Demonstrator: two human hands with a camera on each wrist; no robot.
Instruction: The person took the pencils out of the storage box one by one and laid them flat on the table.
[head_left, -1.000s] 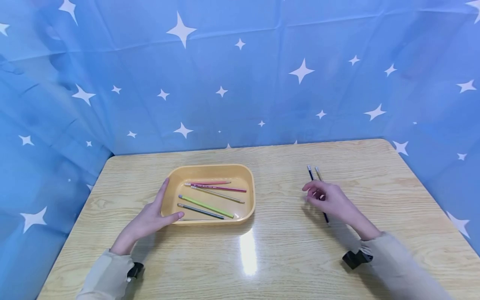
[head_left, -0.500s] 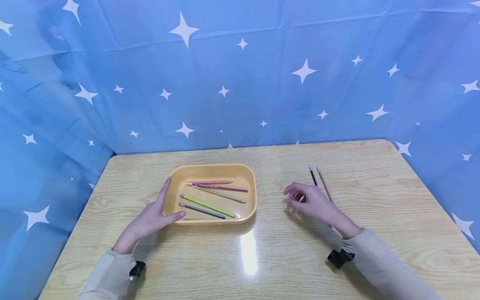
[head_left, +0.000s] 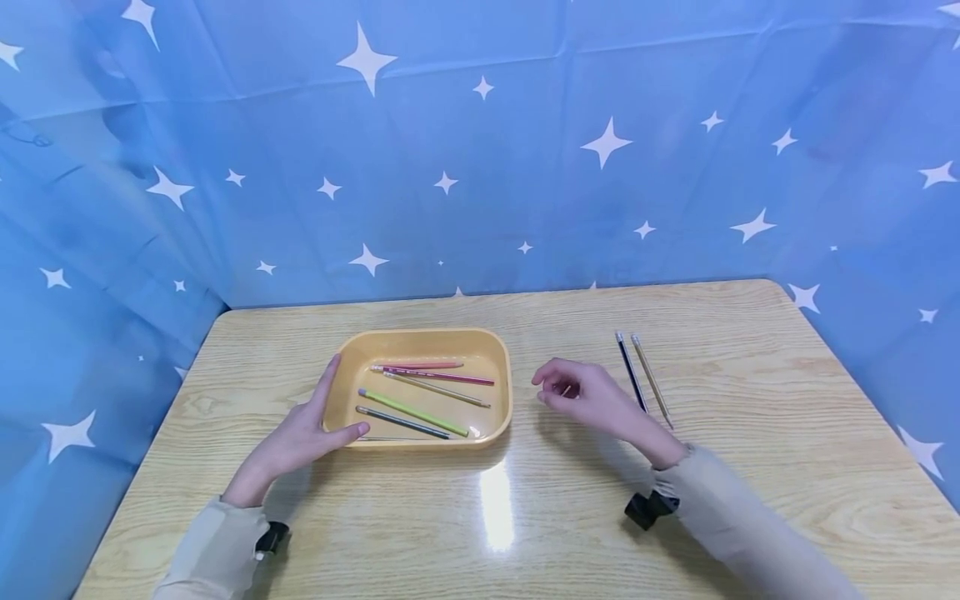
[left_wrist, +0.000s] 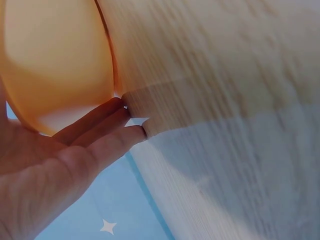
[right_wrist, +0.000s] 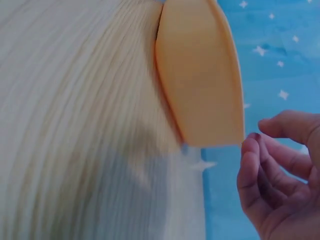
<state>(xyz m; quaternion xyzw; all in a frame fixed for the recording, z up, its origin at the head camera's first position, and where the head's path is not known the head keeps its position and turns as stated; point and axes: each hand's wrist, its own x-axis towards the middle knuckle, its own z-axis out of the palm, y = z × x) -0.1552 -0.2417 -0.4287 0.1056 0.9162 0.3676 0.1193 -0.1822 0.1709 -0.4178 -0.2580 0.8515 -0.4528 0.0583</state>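
In the head view, my left hand [head_left: 301,431] holds the left end of a shallow yellow-orange plastic tray [head_left: 507,392]. Its thumb reaches over the front left rim, and its other fingers lie along the outer wall, as the left wrist view also shows. Several pencils lie in the tray, among them a light green pencil [head_left: 412,412], a dark pencil [head_left: 401,422] and a maroon pencil [head_left: 450,376]. Right of the tray hovers my right hand [head_left: 588,398], its fingers loosely bent and nothing visible between them. Behind it lie a dark blue pencil [head_left: 630,368] and a gold pencil [head_left: 651,379].
All this is on a light wood-grain table [head_left: 420,525] with rounded far corners. A blue curtain with white stars [head_left: 480,208] hangs behind the table and along both sides. A small black device [head_left: 651,508] sits at the right wrist.
My right hand has moved left, away from the dark blue and gold pencils toward the tray, uncovering both pencils. My left hand and the tray have stayed in place.
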